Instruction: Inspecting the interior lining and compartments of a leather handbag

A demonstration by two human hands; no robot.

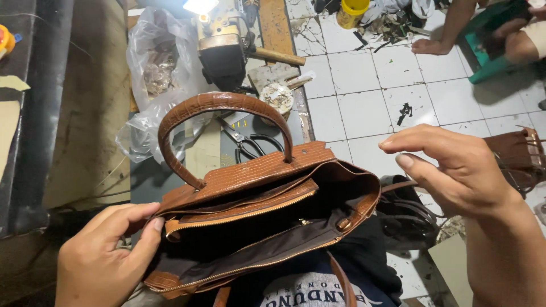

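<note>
A brown textured leather handbag (256, 176) lies open on my lap, its arched handle (219, 105) standing up and its dark lining and gold zip showing. My left hand (105, 253) grips the bag's left end, thumb on the rim. My right hand (455, 170) hovers free to the right of the bag, fingers spread and pointing left, touching nothing.
A sewing machine (222, 42) with a lit lamp stands behind the bag, next to a clear plastic bag (151, 74) and black scissors (250, 142). Another brown bag (520, 150) sits at the right on the white tiled floor. Another person's foot (435, 45) rests at top right.
</note>
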